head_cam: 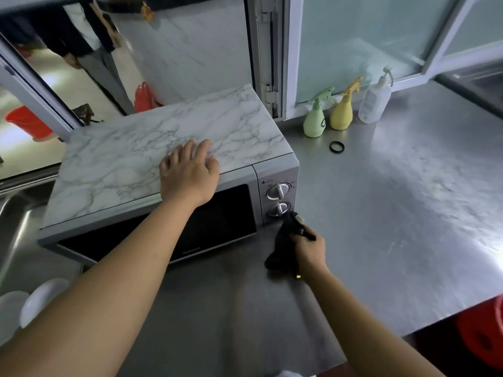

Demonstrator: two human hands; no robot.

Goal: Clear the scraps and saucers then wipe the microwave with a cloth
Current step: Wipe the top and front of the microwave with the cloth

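The microwave (pixel 130 170) stands on a steel counter, with a marble-patterned top, a dark door and two silver knobs at its right. My left hand (pixel 189 172) lies flat on the front edge of its top, fingers spread, holding nothing. My right hand (pixel 309 247) grips a black cloth (pixel 283 248) at the microwave's lower right front corner, just below the lower knob (pixel 277 209). Two white saucers (pixel 40 300) lie in the sink at the lower left, partly hidden by my left forearm.
A green spray bottle (pixel 315 121), a yellow spray bottle (pixel 342 112) and a clear pump bottle (pixel 374 102) stand along the window. A black ring (pixel 337 146) lies on the counter (pixel 394 213). A red bin (pixel 487 336) sits below the counter's right edge.
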